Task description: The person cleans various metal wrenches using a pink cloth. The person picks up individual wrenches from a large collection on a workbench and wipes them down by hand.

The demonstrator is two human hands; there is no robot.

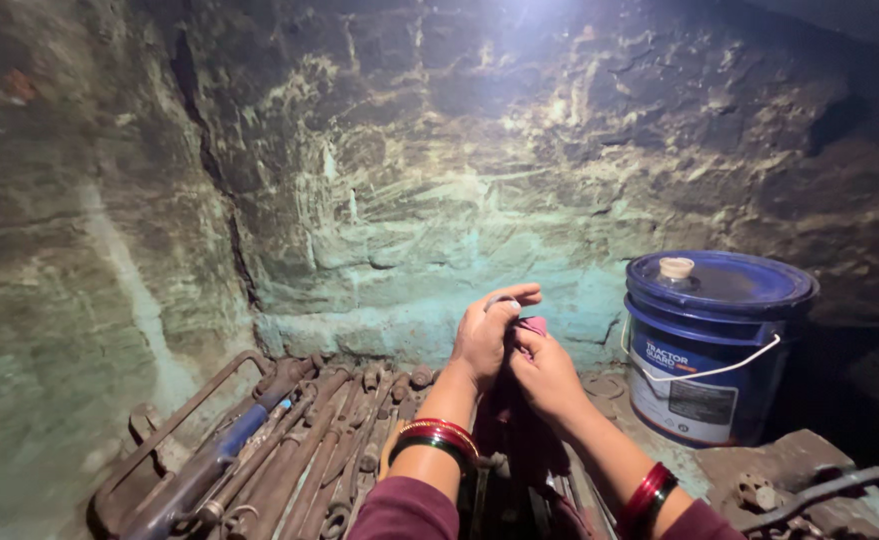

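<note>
Together, left hand and right hand clamped on crumpled maroon cloth above rusty spanners.

**One head-worn view, facing a rough stone wall**

The single camera sits on the person's head, looking forward and slightly down from close range. The cracked, greenish stone wall fills the frame from 9 to 3 o'clock. Both forearms enter at 6 o'clock. A lidded blue plastic bucket stands at 4 o'clock, rusty metal tools at 7.
</note>
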